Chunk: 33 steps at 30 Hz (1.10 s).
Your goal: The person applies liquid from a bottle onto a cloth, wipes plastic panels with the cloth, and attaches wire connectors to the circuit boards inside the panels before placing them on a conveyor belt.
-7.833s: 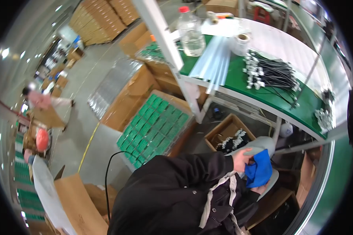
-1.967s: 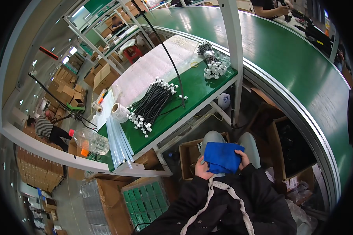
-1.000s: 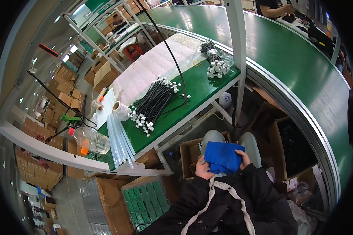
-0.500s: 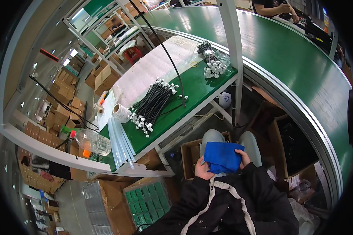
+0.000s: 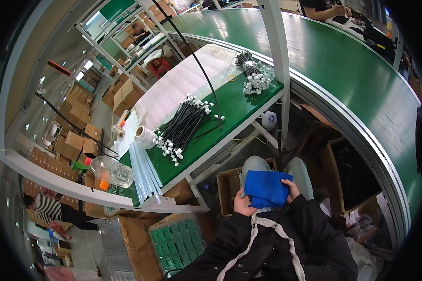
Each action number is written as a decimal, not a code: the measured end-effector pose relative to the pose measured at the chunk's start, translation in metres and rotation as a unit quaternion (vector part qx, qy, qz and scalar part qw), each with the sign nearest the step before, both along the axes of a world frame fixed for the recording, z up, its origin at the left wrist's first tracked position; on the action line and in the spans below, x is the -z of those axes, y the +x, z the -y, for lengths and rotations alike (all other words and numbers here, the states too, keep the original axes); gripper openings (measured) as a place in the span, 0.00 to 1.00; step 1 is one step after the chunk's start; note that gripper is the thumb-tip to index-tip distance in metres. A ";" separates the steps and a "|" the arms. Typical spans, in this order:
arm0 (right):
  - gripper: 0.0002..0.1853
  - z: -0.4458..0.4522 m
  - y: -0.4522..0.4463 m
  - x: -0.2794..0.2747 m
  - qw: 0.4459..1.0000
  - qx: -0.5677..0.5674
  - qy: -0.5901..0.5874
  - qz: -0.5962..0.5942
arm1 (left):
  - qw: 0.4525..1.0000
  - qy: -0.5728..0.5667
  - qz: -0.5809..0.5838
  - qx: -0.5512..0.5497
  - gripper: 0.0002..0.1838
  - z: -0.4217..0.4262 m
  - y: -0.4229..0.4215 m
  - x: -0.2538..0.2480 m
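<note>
A folded blue cloth [image 5: 267, 188] is held above my lap between both hands. My left hand [image 5: 242, 204] grips its left lower edge, the fingers partly hidden beneath it. At the upper right edge my right hand [image 5: 292, 189] is closed on the cloth, thumb on top. On the green workbench [image 5: 206, 149] ahead lies a spread bundle of black cables [image 5: 185, 122] with white connectors at the ends. Farther right on the bench a second, tied cable bundle [image 5: 252, 75] rests by clear plastic.
Pale clear strips [image 5: 144, 173] overhang the bench's near end, beside a white roll [image 5: 145, 136] and a plastic bottle [image 5: 111, 172]. A green conveyor [image 5: 342, 65] curves along the right. Open cardboard boxes [image 5: 344, 187] and a tray of green pieces [image 5: 176, 241] stand low around me.
My hands and the blue cloth stay nearly still. At the lower left, a person in a striped top has come further into view, and another person in pink appears below.
</note>
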State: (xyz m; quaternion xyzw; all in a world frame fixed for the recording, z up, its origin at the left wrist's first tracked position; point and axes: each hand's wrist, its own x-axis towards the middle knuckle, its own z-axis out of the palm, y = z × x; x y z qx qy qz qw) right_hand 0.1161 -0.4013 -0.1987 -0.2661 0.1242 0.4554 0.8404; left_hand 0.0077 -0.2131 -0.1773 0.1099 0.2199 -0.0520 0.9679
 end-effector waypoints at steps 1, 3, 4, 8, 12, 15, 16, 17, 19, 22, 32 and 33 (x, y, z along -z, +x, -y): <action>0.23 0.000 -0.001 -0.003 1.000 -0.002 0.003 -0.003 | 1.000 0.008 0.002 0.000 0.30 0.000 0.000 -0.002; 0.22 0.002 -0.001 -0.010 1.000 -0.003 0.008 -0.010 | 1.000 0.002 0.000 0.000 0.30 0.001 -0.001 -0.006; 0.22 0.002 -0.001 -0.008 1.000 -0.003 0.005 -0.008 | 1.000 -0.001 0.000 0.001 0.30 0.002 0.000 -0.009; 0.22 0.001 0.000 -0.008 1.000 -0.003 0.008 -0.005 | 1.000 0.008 -0.015 -0.004 0.30 0.000 0.000 -0.004; 0.22 0.001 0.000 0.000 1.000 -0.002 -0.006 0.002 | 1.000 0.008 -0.020 -0.003 0.29 0.001 -0.001 -0.006; 0.23 0.000 0.000 0.001 1.000 0.000 -0.001 0.004 | 1.000 0.002 -0.015 -0.002 0.29 0.001 0.000 -0.009; 0.23 0.000 -0.001 0.000 1.000 0.000 0.001 0.002 | 1.000 -0.001 -0.006 0.001 0.29 0.002 0.000 -0.010; 0.23 0.000 0.000 -0.001 1.000 0.000 0.001 0.001 | 1.000 0.003 -0.015 -0.001 0.29 0.002 -0.001 -0.012; 0.23 0.002 0.001 0.000 1.000 0.001 -0.003 0.005 | 0.999 0.011 -0.032 -0.004 0.29 0.003 0.000 -0.015; 0.22 -0.001 0.000 0.001 1.000 0.001 -0.002 0.010 | 0.999 0.027 -0.044 -0.002 0.30 0.004 0.000 -0.019; 0.22 -0.001 0.000 0.004 1.000 0.002 0.003 0.000 | 1.000 -0.006 -0.015 -0.001 0.30 0.000 -0.001 -0.002; 0.22 0.001 0.001 0.005 1.000 0.002 0.001 0.000 | 1.000 -0.003 -0.029 -0.002 0.30 -0.001 -0.001 -0.002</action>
